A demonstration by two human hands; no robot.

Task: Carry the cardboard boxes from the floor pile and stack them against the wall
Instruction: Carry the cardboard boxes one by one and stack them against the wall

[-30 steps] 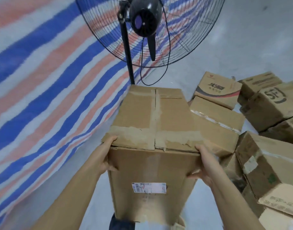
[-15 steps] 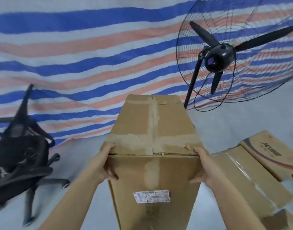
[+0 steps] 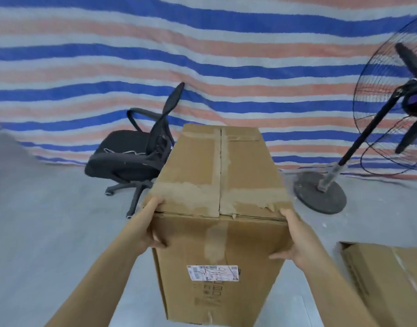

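**Tall carton held at chest level before the striped tarp**

At the near top corners of a tall cardboard box [image 3: 216,208], two bare hands were clamped against opposite sides. The left hand [image 3: 148,226] was pressed to the box's left face, its fingers hooked over the upper edge and its thumb laid on the front panel. The right hand [image 3: 294,239] was set flat on the right face, fingers spread along the corner just below the top flaps. The box was thus gripped from both sides and held clear of the floor, upright, with its taped flaps closed and a white shipping label [image 3: 212,273] seen low on the front panel.

To the lower right, part of another cardboard box [image 3: 386,284] was seen lying on the grey floor [image 3: 49,244], apart from the carried one. Behind the carried box, to the left, a black office chair [image 3: 132,156] was stood close to the wall covering. To the right, a pedestal fan [image 3: 391,119] was planted on its round base [image 3: 319,194], its pole leaning in the wide-angle view. The whole background was filled by a blue, white and red striped tarp [image 3: 202,55] hung down to floor level.
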